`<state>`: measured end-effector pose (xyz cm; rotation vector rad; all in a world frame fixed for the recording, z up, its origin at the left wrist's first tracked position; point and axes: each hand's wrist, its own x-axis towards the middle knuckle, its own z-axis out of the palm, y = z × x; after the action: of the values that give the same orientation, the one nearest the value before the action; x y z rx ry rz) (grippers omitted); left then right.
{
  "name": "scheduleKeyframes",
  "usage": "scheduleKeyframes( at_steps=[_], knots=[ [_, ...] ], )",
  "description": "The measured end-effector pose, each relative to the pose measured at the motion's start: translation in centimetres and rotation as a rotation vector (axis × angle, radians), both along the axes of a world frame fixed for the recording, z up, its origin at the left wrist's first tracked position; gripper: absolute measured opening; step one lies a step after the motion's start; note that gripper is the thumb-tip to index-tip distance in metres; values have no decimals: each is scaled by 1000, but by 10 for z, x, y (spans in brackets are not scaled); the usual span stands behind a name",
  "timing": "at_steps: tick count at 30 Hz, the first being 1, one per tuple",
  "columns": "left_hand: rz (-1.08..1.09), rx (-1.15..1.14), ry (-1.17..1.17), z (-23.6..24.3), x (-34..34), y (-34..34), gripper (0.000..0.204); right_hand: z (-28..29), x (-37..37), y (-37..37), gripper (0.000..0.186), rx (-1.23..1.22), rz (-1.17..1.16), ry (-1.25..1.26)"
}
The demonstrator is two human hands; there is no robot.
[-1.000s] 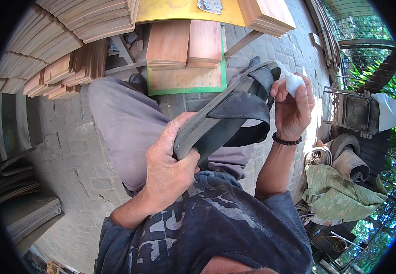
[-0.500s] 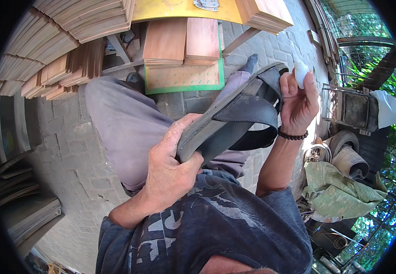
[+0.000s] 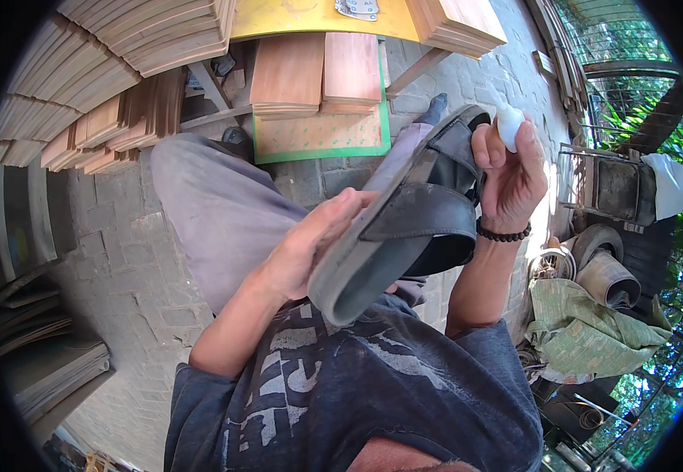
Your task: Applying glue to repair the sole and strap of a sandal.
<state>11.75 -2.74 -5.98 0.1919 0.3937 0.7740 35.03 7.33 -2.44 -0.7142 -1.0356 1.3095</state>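
Note:
A dark sandal (image 3: 393, 244) with wide black straps is held tilted in front of my chest, its toe end pointing up and to the right. My left hand (image 3: 310, 248) supports it along the outer side of the sole, fingers laid against the underside and thumb hidden. My right hand (image 3: 515, 169) pinches a small white squeeze bottle (image 3: 508, 130) between thumb and fingers, its thin nozzle pointing upward. That hand is right beside the far end of the sandal; whether it also touches the strap I cannot tell.
Stacks of thin wooden boards (image 3: 286, 75) stand ahead, beside and beneath a yellow tabletop (image 3: 294, 20). More boards (image 3: 129, 39) are piled at the left. On the right are a metal-framed chair (image 3: 617, 185), a green cloth sheet (image 3: 593, 330) and a bucket (image 3: 609, 279).
The sandal has turned so more of its footbed faces me, its heel lower. My left hand has shifted from gripping the heel to lying along the sole. The bottle has lowered slightly leftward.

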Motion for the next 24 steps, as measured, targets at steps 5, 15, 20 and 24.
scheduleKeyframes(
  at_steps=[5, 15, 20, 24],
  knots=[
    [-102, 97, 62, -1, 4, 1, 77, -2, 3, 5, 32, -34, 48, 58],
    [-1, 276, 62, 27, 5, 15, 108, 3, -2, 13, 31, -87, 48, 72],
    [-35, 236, 2, 17, 3, 10, 120, 1, -1, 17, 31, -132, 85, 105],
    [-67, 34, -121, 13, -5, -7, 116, 2, -6, 17, 32, -136, 117, 116]
  ],
)
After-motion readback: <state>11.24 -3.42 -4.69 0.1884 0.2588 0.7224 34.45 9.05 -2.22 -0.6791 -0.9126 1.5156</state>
